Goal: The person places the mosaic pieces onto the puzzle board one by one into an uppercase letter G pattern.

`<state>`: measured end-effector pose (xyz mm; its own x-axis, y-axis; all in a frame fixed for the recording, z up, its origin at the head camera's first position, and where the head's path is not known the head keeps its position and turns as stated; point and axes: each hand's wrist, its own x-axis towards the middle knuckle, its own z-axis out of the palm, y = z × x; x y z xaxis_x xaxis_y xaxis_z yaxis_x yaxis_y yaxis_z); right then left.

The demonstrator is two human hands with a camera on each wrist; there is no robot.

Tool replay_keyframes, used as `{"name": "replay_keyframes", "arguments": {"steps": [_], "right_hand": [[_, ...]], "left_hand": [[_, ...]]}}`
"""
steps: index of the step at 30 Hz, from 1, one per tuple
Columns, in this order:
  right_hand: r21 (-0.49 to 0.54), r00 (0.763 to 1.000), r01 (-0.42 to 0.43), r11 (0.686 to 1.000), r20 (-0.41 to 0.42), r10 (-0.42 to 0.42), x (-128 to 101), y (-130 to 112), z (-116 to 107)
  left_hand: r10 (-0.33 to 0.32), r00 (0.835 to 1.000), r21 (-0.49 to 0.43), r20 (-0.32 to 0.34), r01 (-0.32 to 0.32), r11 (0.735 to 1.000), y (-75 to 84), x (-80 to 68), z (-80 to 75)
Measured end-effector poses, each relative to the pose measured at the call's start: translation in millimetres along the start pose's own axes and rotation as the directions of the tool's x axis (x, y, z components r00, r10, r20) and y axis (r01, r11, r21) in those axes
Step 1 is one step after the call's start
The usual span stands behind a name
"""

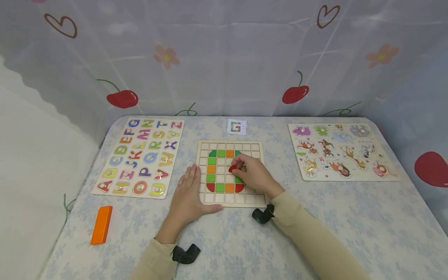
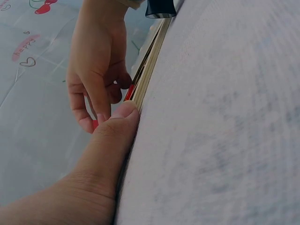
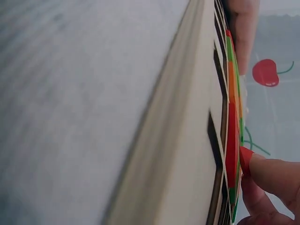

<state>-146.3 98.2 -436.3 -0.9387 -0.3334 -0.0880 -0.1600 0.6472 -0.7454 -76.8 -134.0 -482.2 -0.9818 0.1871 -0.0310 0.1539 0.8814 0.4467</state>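
My right hand (image 1: 254, 174) pinches a small red tile (image 1: 232, 168) between thumb and fingertips, over the middle of a wooden grid board (image 1: 259, 200). In the right wrist view the red tile (image 3: 246, 158) sticks out from the fingertips right at the board's surface. Green, orange and red tiles (image 1: 219, 188) lie in the grid squares as a rounded outline, part of its right side hidden by the right hand. My left hand (image 1: 188, 198) rests with straight fingers along the board's left edge, its thumb spread out at the near edge.
A small pattern card (image 1: 237, 126) lies behind the board. An alphabet puzzle (image 1: 140, 159) is at the left, an animal puzzle (image 1: 341, 151) at the right. Near the left front lies an orange block (image 1: 101, 225). A patterned cloth covers the table (image 1: 350, 217).
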Motion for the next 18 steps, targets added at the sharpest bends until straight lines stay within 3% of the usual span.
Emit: {"name": "replay_keyframes", "arguments": {"steps": [18], "right_hand": [[-0.086,0.999,0.028,0.996,-0.035,-0.032,1.1,-3.2,7.6]], "left_hand": [[0.004,1.0,0.006,0.007,-0.004,1.0,-0.4,-0.5,-1.4]]}}
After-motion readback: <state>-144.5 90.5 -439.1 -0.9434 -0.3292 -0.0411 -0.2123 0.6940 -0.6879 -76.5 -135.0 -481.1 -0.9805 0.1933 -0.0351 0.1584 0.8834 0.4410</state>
